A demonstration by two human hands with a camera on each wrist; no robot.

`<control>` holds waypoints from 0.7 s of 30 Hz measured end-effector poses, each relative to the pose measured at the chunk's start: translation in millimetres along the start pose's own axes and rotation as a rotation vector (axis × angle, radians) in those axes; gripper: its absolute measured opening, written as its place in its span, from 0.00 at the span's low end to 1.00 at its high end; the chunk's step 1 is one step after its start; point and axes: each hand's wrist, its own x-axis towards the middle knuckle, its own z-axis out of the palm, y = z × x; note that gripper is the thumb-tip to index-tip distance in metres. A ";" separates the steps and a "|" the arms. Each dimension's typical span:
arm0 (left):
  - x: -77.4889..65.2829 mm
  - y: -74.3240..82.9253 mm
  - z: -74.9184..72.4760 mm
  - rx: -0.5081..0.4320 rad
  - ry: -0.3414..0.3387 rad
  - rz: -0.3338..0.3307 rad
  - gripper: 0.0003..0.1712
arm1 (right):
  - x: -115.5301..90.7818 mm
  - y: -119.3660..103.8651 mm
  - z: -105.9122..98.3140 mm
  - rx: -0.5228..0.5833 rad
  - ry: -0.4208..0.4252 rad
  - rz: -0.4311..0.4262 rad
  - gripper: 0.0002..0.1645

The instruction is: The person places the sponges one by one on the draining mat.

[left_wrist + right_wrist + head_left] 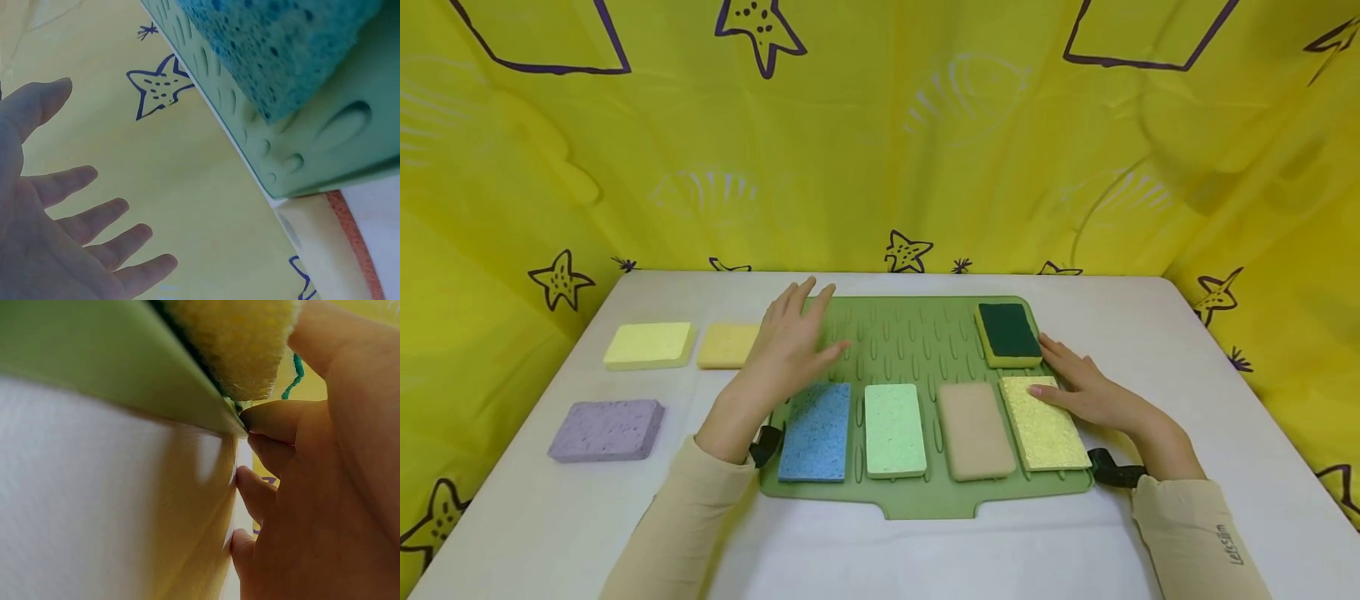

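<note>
A green ridged mat (917, 500) lies on the white table with several sponges on it. My left hand (786, 346) hovers over the mat's left edge, fingers spread and holding nothing, just beyond a blue sponge (815, 433). My right hand (1093, 396) is at the mat's right edge. Its thumb rests on a speckled yellow sponge (1047, 429), while the other fingers (275, 422) reach along the mat's rim. Beside those fingertips sits a yellow sponge with a dark green scouring face (1009, 333). A mint sponge (895, 431) and a beige sponge (976, 432) complete the front row.
Left of the mat lie a pale yellow sponge (650, 345), an orange-yellow sponge (726, 346) partly behind my left hand, and a purple sponge (606, 430). A yellow patterned curtain (865, 142) surrounds the back and sides of the table.
</note>
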 end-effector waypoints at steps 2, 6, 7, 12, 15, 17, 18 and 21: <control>-2.1 -3.6 -0.1 -0.016 0.010 -0.009 0.46 | -0.2 0.0 0.3 0.001 0.000 0.000 0.53; -6.8 -10.9 0.5 -0.047 0.026 -0.036 0.46 | -0.1 0.5 0.9 0.004 -0.001 0.001 0.53; -8.0 -12.5 0.5 -0.057 0.028 -0.045 0.46 | -0.1 0.7 1.0 0.004 -0.001 0.001 0.53; -13.4 -19.3 3.0 -0.107 0.027 -0.081 0.47 | 0.0 1.6 1.1 0.004 -0.003 0.002 0.53; -16.3 -23.3 4.8 -0.136 0.025 -0.102 0.47 | 0.1 2.1 0.9 0.001 -0.003 0.003 0.53; -18.3 -26.9 5.6 -0.147 0.028 -0.115 0.47 | 0.3 2.7 0.8 -0.002 -0.002 0.003 0.53; -19.2 -29.0 6.0 -0.151 0.030 -0.124 0.47 | 0.3 3.1 0.7 -0.004 -0.002 0.002 0.53; -20.9 -36.1 6.3 -0.154 0.040 -0.147 0.47 | 0.3 4.0 0.3 -0.004 0.000 0.001 0.53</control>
